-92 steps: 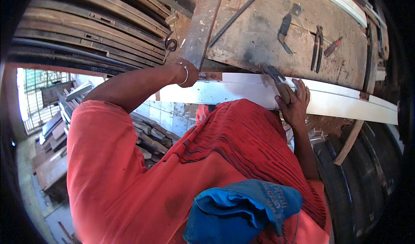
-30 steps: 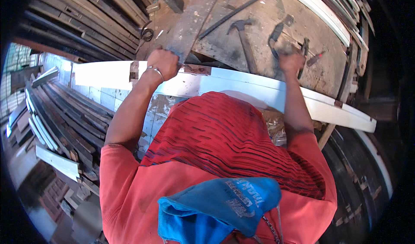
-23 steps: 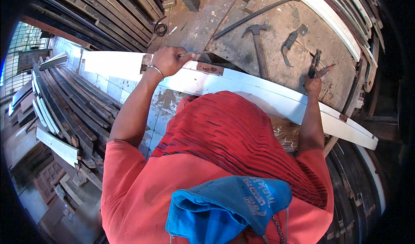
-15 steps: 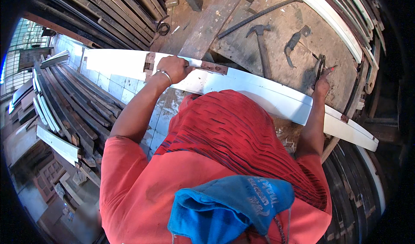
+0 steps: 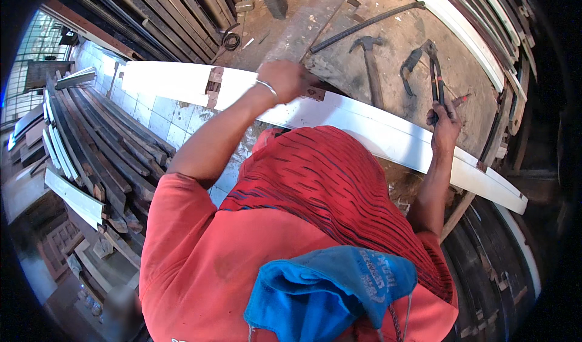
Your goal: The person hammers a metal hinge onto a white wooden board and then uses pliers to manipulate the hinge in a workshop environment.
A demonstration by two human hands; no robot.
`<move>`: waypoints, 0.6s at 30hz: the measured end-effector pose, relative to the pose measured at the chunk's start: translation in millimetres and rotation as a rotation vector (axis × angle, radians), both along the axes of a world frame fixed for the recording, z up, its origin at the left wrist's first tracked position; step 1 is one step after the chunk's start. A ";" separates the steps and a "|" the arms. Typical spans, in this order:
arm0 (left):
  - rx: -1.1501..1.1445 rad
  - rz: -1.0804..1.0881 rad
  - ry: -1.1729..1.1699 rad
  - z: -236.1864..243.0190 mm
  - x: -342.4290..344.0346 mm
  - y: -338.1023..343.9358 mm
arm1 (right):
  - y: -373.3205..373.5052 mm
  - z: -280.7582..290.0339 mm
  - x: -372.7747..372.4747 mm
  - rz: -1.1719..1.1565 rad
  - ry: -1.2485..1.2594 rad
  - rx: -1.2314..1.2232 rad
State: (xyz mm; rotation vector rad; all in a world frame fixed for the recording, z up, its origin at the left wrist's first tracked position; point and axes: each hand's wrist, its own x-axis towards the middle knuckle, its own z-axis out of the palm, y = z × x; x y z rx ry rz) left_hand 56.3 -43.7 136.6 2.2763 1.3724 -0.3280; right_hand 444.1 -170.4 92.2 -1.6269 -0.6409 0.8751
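Observation:
My left hand (image 5: 280, 81), wearing a silver bracelet, is closed and motion-blurred at the upper edge of a long white-painted board (image 5: 370, 127), beside a rusty recess (image 5: 315, 93); what it grips is unclear. My right hand (image 5: 445, 114) is closed on the dark handles of pliers (image 5: 435, 69), above the right part of the board. On the worn wooden bench (image 5: 339, 66) lie a hammer (image 5: 371, 63), a long dark metal bar (image 5: 364, 25), a dark bent tool (image 5: 409, 63) and a red-handled tool (image 5: 462, 99), partly hidden by my right hand.
Several dark planks (image 5: 182, 20) stand at upper left, beside a black coil (image 5: 231, 39). More boards (image 5: 109, 148) lie piled at left over a white tiled floor (image 5: 148, 114). White and dark lengths (image 5: 464, 20) line the upper right; dark boards (image 5: 485, 239) sit at lower right.
The hammer, earlier in my right hand, now lies on the bench. My right hand has taken the pliers and shifted their jaws up-left. My left hand has moved rightward along the board.

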 end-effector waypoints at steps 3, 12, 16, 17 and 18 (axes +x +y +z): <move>0.049 0.048 0.137 -11.8 -39.6 6.0 | -7.6 21.9 -16.5 0.038 -0.076 -0.002; 0.155 -0.006 0.316 -27.0 -41.8 -7.1 | -2.1 50.7 -56.1 0.142 -0.121 0.073; 0.268 0.081 -0.087 -15.7 -82.4 5.4 | -4.4 67.8 -73.6 0.124 -0.082 0.155; 0.238 0.099 -0.278 -7.9 -83.9 5.2 | -5.6 66.2 -73.7 0.130 -0.050 0.195; 0.013 0.231 -0.403 -9.5 -85.7 4.9 | -6.3 65.0 -73.5 0.139 -0.020 0.236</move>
